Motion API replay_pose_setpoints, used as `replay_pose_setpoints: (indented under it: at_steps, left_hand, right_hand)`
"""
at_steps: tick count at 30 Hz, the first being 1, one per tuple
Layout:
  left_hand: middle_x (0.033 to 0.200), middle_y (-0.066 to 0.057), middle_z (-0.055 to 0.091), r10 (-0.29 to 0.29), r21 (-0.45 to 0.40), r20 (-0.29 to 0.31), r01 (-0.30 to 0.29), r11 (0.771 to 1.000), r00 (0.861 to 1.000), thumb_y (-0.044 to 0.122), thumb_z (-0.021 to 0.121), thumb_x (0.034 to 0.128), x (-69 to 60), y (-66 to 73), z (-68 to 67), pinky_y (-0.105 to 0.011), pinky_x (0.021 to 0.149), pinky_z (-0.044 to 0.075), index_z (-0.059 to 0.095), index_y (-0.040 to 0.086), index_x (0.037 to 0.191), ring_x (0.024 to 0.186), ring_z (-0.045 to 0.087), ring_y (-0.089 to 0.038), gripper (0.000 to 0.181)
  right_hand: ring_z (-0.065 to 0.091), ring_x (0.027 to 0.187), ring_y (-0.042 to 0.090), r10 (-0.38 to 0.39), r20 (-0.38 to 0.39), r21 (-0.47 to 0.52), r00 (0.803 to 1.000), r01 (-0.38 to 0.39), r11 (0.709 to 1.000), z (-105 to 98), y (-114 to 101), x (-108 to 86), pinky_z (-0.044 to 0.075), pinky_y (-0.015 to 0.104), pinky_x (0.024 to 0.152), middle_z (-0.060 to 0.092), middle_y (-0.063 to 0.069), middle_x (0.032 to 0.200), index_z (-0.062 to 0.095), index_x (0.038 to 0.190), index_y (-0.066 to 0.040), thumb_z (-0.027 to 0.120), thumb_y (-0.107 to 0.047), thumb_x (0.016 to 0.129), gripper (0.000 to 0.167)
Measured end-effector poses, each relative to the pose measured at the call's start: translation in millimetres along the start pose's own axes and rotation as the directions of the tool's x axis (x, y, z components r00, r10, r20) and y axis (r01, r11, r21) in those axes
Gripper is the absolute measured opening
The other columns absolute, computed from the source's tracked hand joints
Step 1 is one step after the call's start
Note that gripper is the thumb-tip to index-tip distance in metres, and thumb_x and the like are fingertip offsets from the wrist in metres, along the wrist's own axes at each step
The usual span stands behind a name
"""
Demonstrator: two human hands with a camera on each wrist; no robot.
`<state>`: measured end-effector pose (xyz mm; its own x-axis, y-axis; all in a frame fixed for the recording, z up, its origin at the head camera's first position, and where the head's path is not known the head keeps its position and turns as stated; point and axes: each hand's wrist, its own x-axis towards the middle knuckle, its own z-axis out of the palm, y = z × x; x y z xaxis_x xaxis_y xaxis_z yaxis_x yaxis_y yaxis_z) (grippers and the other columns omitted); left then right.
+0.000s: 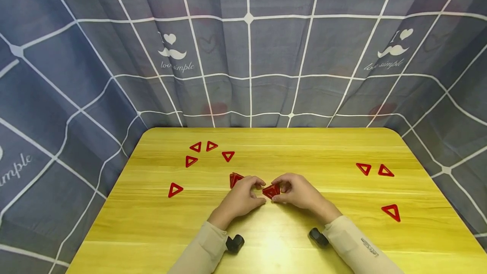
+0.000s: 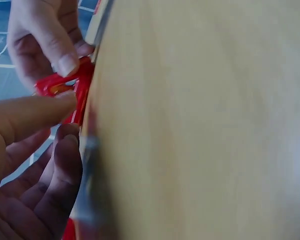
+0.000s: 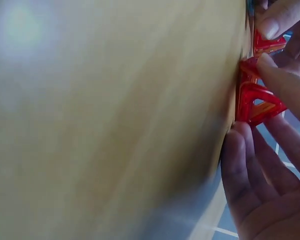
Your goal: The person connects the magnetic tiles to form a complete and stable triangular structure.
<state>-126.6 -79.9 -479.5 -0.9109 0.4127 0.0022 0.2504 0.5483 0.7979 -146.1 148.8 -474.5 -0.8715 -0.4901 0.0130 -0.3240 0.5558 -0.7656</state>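
Observation:
My right hand (image 1: 300,191) pinches a small group of overlapping red triangles (image 1: 271,191) on the table. Facing it, the curved thumb and fingers of my left hand (image 1: 241,198) are at the left end of that group. A second cluster of red triangles (image 1: 234,178) lies behind my left hand, partly hidden by it. In the left wrist view, my left fingers touch the red pieces (image 2: 81,92), with the right thumb above. The right wrist view has a hollow red triangle (image 3: 246,102) between my right thumb and fingers.
Single red triangles lie apart at the left, including one triangle (image 1: 175,189), and at the right, including another (image 1: 392,212). A grey checked curtain (image 1: 228,54) hangs around the wooden table (image 1: 323,147). Black devices (image 1: 235,243) are at both wrists.

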Motion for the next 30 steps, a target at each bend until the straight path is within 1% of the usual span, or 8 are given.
replay_pose_setpoints:
  at_steps: [4,6,9,12,16,21,24,30]
  left_hand:
    - [0.11,-0.005,0.064,0.009,-0.04,-0.009,-0.009,0.999,1.0,0.016,0.081,0.0872,-8.5,0.5,-13.9,-0.027,0.062,0.051,0.068,0.008,0.12,0.07,0.058,-0.008,0.036]
    - [0.11,-0.007,0.064,0.027,-0.072,-0.022,-0.028,0.997,0.999,0.016,0.08,0.0883,-12.7,0.7,-22.8,-0.028,0.059,0.052,0.068,0.007,0.121,0.069,0.059,-0.01,0.035]
    - [0.109,-0.011,0.064,0.056,-0.111,-0.077,-0.065,0.992,0.995,0.013,0.079,0.0887,-18.3,-1.9,-38.0,-0.027,0.059,0.052,0.068,0.004,0.119,0.068,0.059,-0.013,0.034]
    - [0.107,-0.013,0.064,0.044,-0.131,-0.158,-0.065,0.989,0.986,0.012,0.08,0.0879,-24.9,-8.0,-54.6,-0.026,0.061,0.05,0.069,0.003,0.118,0.069,0.058,-0.015,0.033]
    - [0.109,-0.016,0.062,-0.005,-0.138,-0.243,-0.03,0.99,0.97,0.011,0.083,0.0853,-35.0,-20.6,-77.5,-0.026,0.06,0.048,0.07,0.007,0.117,0.07,0.058,-0.017,0.035]
    - [0.112,-0.017,0.059,-0.038,-0.109,-0.294,0.006,0.994,0.955,0.015,0.084,0.084,-48.6,-44.8,-105.5,-0.027,0.061,0.047,0.069,0.01,0.12,0.071,0.056,-0.019,0.039]
    - [0.115,-0.017,0.057,-0.076,-0.087,-0.319,0.051,0.995,0.945,0.02,0.085,0.0838,-59.4,-63.8,-122.7,-0.028,0.066,0.048,0.067,0.008,0.124,0.079,0.054,-0.022,0.046]
    - [0.123,-0.014,0.055,-0.203,-0.04,-0.348,0.202,0.979,0.915,0.029,0.086,0.0826,-84.1,-100.3,-156.3,-0.031,0.07,0.047,0.063,0.01,0.132,0.088,0.051,-0.026,0.058]
  right_hand:
    - [0.061,0.077,0.014,0.049,-0.023,-0.017,0.999,-0.05,0.999,-4.2,1.5,4.0,0.052,0.03,0.069,0.067,0.0,0.089,0.073,0.113,-0.005,0.089,-0.02,0.078,0.041]
    - [0.061,0.076,0.014,0.08,-0.036,-0.012,0.996,-0.081,0.997,-6.9,3.2,5.6,0.052,0.031,0.068,0.067,0.0,0.087,0.072,0.115,-0.005,0.089,-0.02,0.079,0.043]
    - [0.06,0.073,0.015,0.13,-0.048,0.014,0.99,-0.129,0.992,-11.0,7.1,7.7,0.051,0.031,0.065,0.066,0.0,0.083,0.072,0.117,-0.004,0.089,-0.019,0.079,0.044]
    - [0.059,0.072,0.016,0.173,-0.052,0.039,0.984,-0.171,0.984,-15.2,11.7,10.4,0.05,0.03,0.063,0.065,0.001,0.081,0.071,0.119,-0.004,0.088,-0.019,0.08,0.045]
    - [0.059,0.075,0.017,0.216,-0.068,0.051,0.974,-0.213,0.976,-20.8,17.2,15.0,0.05,0.031,0.066,0.066,0.001,0.083,0.072,0.12,-0.005,0.088,-0.02,0.08,0.046]
    - [0.06,0.078,0.018,0.249,-0.095,0.062,0.964,-0.244,0.968,-27.6,23.8,20.5,0.05,0.033,0.071,0.067,0.002,0.086,0.071,0.121,-0.005,0.088,-0.021,0.079,0.048]
    - [0.06,0.078,0.019,0.276,-0.106,0.091,0.955,-0.267,0.959,-30.8,28.1,23.1,0.049,0.034,0.07,0.067,0.003,0.087,0.071,0.123,-0.004,0.088,-0.022,0.08,0.049]
    - [0.061,0.078,0.02,0.286,-0.129,0.119,0.949,-0.272,0.955,-35.4,35.2,26.7,0.049,0.033,0.07,0.07,0.006,0.093,0.071,0.123,-0.004,0.088,-0.021,0.079,0.049]
